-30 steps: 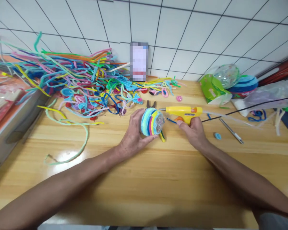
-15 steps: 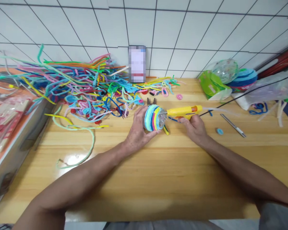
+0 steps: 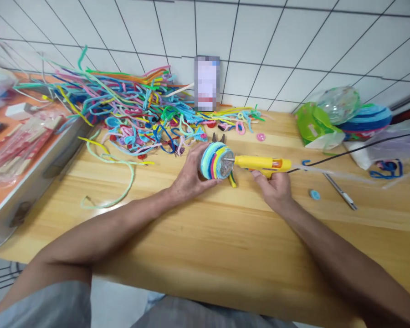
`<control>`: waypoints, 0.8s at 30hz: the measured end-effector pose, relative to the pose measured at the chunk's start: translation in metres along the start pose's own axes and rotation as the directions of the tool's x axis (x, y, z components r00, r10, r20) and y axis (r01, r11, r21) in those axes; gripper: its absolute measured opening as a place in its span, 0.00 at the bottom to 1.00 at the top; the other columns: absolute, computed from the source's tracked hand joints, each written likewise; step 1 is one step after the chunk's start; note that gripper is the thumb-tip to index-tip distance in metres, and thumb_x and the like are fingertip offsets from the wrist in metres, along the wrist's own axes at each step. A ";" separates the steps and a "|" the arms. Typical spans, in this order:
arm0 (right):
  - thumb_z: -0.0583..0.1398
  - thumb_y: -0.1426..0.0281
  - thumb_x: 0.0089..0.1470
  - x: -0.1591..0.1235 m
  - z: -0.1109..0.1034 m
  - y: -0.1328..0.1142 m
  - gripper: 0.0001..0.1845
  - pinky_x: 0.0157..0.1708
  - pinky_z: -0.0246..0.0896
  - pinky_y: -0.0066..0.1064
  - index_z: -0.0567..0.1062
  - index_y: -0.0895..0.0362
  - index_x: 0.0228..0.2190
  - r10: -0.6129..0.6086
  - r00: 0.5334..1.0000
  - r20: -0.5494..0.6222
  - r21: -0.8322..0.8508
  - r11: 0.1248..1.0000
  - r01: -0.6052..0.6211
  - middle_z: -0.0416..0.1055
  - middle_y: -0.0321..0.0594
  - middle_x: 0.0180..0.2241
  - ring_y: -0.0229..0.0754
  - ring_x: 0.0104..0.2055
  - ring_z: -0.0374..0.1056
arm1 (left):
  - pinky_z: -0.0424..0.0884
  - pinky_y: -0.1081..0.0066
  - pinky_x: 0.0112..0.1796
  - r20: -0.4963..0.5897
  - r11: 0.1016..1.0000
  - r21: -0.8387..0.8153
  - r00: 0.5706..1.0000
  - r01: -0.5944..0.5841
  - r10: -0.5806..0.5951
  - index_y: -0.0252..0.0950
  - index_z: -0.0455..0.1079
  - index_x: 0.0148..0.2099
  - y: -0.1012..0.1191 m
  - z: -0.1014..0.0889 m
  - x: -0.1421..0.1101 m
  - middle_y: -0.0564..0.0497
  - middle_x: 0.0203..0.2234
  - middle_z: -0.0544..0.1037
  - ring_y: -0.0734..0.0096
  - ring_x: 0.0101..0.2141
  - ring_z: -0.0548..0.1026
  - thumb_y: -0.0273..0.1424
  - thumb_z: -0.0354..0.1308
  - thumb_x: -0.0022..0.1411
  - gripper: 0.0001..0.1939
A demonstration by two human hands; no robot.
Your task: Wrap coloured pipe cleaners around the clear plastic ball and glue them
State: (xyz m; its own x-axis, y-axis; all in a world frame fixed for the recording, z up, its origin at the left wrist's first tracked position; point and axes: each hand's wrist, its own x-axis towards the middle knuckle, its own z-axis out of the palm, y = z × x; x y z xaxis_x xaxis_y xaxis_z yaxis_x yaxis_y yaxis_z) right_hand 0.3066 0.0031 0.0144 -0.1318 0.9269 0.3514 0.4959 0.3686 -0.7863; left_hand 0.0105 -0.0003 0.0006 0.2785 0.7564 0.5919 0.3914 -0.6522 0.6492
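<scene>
My left hand (image 3: 187,175) is wrapped round a ball (image 3: 209,161) banded with pipe cleaners in light blue, dark blue, pink and yellow. Its bare, clear end faces right. In my right hand (image 3: 275,187) is a yellow glue gun (image 3: 256,162), its metal nozzle at the clear end of the ball; whether the tip touches cannot be made out. A clear glue stick (image 3: 328,172) juts from the gun's back. Behind and under the ball lies a pair of pliers (image 3: 218,137), mostly hidden, with dark jaws and a yellow handle showing.
Colourful pipe cleaners (image 3: 133,102) are heaped at the back left. A phone (image 3: 207,84) leans on the tiled wall. To the right lie a craft knife (image 3: 340,191), a small blue disc (image 3: 315,195), a green packet (image 3: 316,125) and a clear ball (image 3: 340,105). A black cord (image 3: 358,148) crosses there.
The camera view has shifted and tilted. The ball is turned so its clear end shows more, with the glue gun still held against or close to it.
</scene>
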 end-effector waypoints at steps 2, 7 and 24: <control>0.64 0.57 0.62 -0.001 0.000 -0.001 0.13 0.51 0.79 0.48 0.86 0.51 0.36 0.014 1.000 0.003 -0.007 1.000 -0.014 0.88 0.44 0.38 0.57 0.45 0.85 | 0.63 0.36 0.75 0.008 1.000 -0.008 1.000 0.008 -0.008 0.45 0.50 0.79 0.001 0.000 0.000 0.34 0.73 0.65 0.39 0.75 0.64 0.52 0.75 0.65 0.53; 0.65 0.59 0.57 0.001 0.001 -0.009 0.09 0.39 0.77 0.42 0.80 0.51 0.30 0.051 0.998 -0.041 -0.038 0.998 -0.053 0.83 0.41 0.29 0.52 0.34 0.81 | 0.62 0.36 0.75 -0.007 1.000 -0.015 1.000 0.004 -0.004 0.45 0.50 0.80 0.001 0.001 0.000 0.34 0.73 0.65 0.39 0.76 0.63 0.51 0.76 0.65 0.53; 0.74 0.51 0.52 0.003 0.008 -0.020 0.27 0.33 0.73 0.38 0.67 0.49 0.20 0.029 0.992 -0.125 -0.219 0.974 -0.055 0.73 0.35 0.21 0.45 0.26 0.74 | 0.63 0.40 0.76 -0.008 0.999 0.034 1.000 -0.027 0.027 0.46 0.49 0.80 0.001 0.000 -0.001 0.36 0.73 0.64 0.42 0.76 0.63 0.52 0.75 0.65 0.54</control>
State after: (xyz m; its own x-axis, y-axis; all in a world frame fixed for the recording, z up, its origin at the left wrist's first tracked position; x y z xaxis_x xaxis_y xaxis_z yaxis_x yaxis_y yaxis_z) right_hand 0.2895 -0.0013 0.0272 -0.0097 0.9210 0.3894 0.6781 0.2922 -0.6744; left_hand 0.0109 -0.0013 0.0005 0.2823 0.7379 0.6131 0.4129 -0.6703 0.6166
